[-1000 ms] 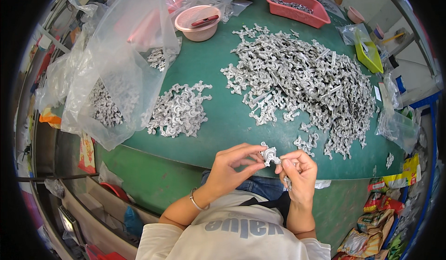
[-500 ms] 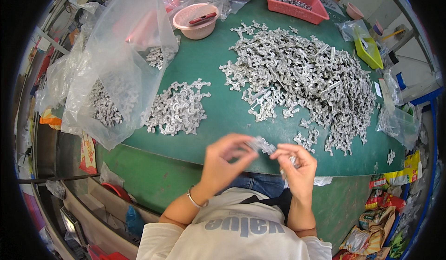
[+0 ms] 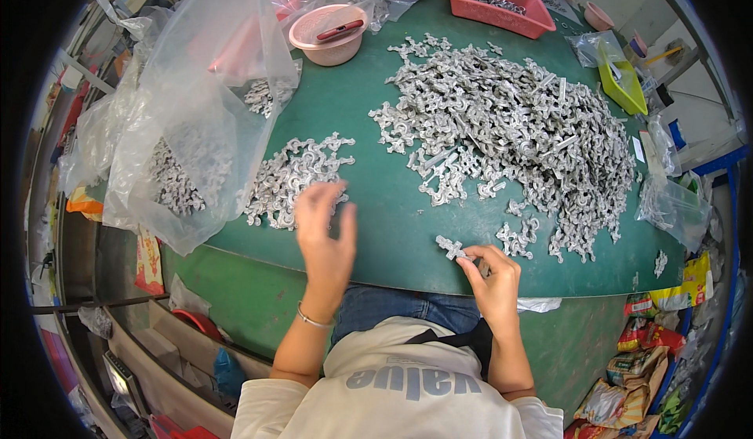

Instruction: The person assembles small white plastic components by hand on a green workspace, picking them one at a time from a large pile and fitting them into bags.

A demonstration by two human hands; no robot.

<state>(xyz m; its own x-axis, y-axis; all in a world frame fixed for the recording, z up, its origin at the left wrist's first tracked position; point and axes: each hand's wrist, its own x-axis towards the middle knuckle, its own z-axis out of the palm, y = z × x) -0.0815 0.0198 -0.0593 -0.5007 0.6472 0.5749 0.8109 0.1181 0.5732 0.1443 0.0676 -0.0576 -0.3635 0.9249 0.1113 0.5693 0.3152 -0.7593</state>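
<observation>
My right hand [image 3: 494,281] pinches a small silver metal casting [image 3: 449,246] between thumb and fingertips, just above the table's near edge. The casting points out to the left of the fingers. My left hand [image 3: 323,239], somewhat blurred, reaches over the near right side of a smaller pile of silver castings [image 3: 286,182]. Its thumb stands apart from the fingers, and no part shows in it. A much larger heap of similar castings [image 3: 510,117] spreads over the right half of the table. A few loose castings [image 3: 518,237] lie just beyond my right hand.
On the green table [image 3: 376,227], a large clear plastic bag [image 3: 196,94] with castings stands at the left. Farther back are a pink bowl [image 3: 328,39] with a red phone across it and a pink tray [image 3: 502,16] of parts. A yellow-green basket [image 3: 621,86] sits at right.
My left hand has left the right hand and moved left to the smaller pile. My right hand has shifted slightly left and still grips a casting.
</observation>
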